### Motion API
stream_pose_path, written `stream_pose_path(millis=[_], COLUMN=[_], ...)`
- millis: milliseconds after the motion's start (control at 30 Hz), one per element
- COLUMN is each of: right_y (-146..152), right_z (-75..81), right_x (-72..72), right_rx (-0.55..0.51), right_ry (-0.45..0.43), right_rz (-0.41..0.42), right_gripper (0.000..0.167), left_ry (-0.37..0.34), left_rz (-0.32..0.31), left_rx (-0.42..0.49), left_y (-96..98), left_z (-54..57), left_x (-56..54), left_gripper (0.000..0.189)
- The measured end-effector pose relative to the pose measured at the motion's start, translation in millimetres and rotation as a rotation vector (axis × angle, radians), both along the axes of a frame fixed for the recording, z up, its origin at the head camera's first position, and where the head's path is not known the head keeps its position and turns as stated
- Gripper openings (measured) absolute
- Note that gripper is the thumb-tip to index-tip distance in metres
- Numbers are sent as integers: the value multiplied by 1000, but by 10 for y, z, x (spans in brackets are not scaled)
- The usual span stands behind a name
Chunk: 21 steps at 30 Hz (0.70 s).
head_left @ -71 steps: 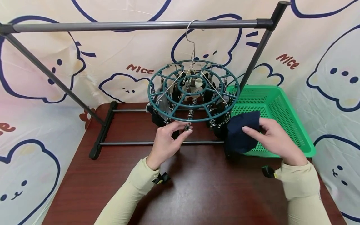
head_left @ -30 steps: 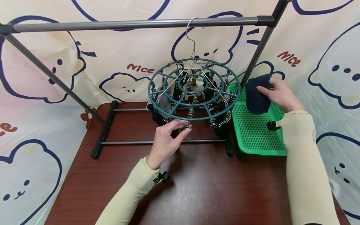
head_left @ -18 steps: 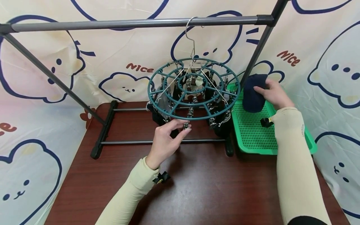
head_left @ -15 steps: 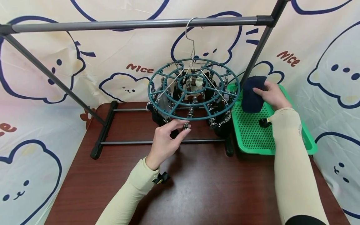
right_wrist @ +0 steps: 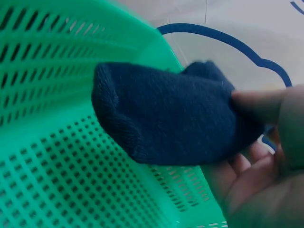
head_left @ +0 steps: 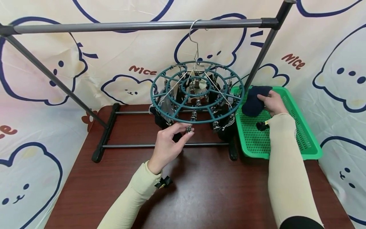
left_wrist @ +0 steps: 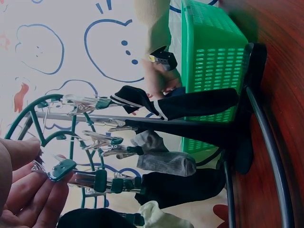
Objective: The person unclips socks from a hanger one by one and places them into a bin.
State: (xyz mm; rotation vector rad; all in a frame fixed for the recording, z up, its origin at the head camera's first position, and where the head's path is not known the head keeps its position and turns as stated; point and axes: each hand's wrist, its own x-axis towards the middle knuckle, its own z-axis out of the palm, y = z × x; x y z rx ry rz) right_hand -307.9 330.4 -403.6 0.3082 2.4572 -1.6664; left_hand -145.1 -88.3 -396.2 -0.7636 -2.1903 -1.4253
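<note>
My right hand (head_left: 274, 103) pinches a navy sock (head_left: 253, 101) by one end, over the green basket (head_left: 315, 151). In the right wrist view the sock (right_wrist: 166, 116) lies folded and slack between thumb and fingers, with the basket's perforated floor below it. At the front of a round green sock hanger (head_left: 197, 121), my left hand (head_left: 167, 144) holds a hanging clip. The left wrist view shows that clip (left_wrist: 61, 169), with its green tip, between thumb and fingers, nothing in its mouth. Other clips carry socks, among them a black sock (left_wrist: 199, 104) and a grey sock (left_wrist: 168, 163).
The hanger's hook (head_left: 191, 33) hangs from the grey bar (head_left: 128, 26) of a metal rack standing on the brown table (head_left: 217, 190). A rack foot (head_left: 233, 151) stands right beside the basket. A cartoon-print cloth (head_left: 128, 54) closes off the back and sides.
My right hand has carried the navy sock away from the hanger's right side to over the basket, then lowered it somewhat. The left hand stays at the same clip.
</note>
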Motion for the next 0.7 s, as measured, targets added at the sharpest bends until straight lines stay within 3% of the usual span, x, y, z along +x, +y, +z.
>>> stream_pose_path(millis=[67, 200, 267, 433, 567, 700], right_y=[-23, -49, -57, -72, -45, 4], right_z=[-36, -114, -135, -171, -215, -259], right_x=[-8, -50, -70, -78, -67, -48], right_rx=[-19, -22, -15, 9, 49, 80], right_ry=[-22, -26, -30, -57, -81, -124], right_rz=[-36, -113, -118, -93, -28, 72], right_gripper=[51, 25, 25, 71, 69, 78], left_ry=[3, 1, -1, -8, -4, -3], left_rz=[-3, -5, -3, -1, -3, -6], left_rx=[1, 1, 0, -5, -1, 6], left_y=[-2, -2, -4, -16, -20, -21], left_z=[3, 1, -1, 0, -3, -6], left_x=[4, 8, 7, 11, 10, 11], left_gripper=[24, 24, 25, 25, 24, 24])
